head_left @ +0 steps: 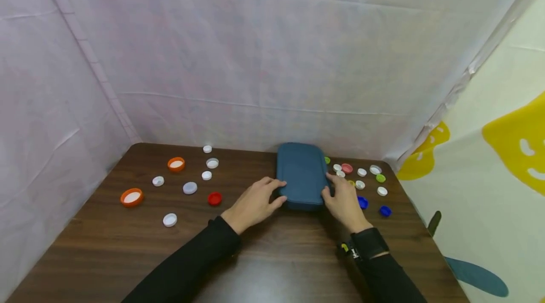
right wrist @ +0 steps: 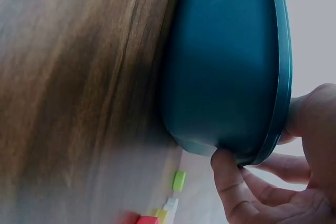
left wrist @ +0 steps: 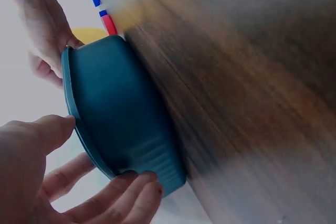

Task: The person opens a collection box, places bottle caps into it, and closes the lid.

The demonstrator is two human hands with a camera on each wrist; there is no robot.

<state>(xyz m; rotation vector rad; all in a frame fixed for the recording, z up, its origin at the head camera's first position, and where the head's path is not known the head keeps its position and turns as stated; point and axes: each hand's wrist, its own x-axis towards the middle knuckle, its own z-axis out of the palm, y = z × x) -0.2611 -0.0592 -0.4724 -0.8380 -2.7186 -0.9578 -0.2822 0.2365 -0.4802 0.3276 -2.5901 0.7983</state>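
A blue-teal lidded box (head_left: 300, 170) with rounded corners stands on the brown wooden table (head_left: 272, 255), near its back edge. My left hand (head_left: 254, 200) holds the left side, thumb toward the near corner. In the left wrist view, its thumb meets the rim of the box (left wrist: 115, 103) and the other fingers reach along the side wall. The opposite side is held by my right hand (head_left: 346, 203). Seen from the right wrist, the thumb lies at the rim of the box (right wrist: 220, 66) while the fingertips press below it. The lid hides the inside.
Left of the box lie several caps: orange rings (head_left: 132, 197), a red cap (head_left: 215, 199) and white ones (head_left: 170, 220). More caps sit close to my right hand, including blue (head_left: 385, 211), pink (head_left: 347, 168) and green (head_left: 381, 178). A pale curtain (head_left: 255, 57) hangs behind the table.
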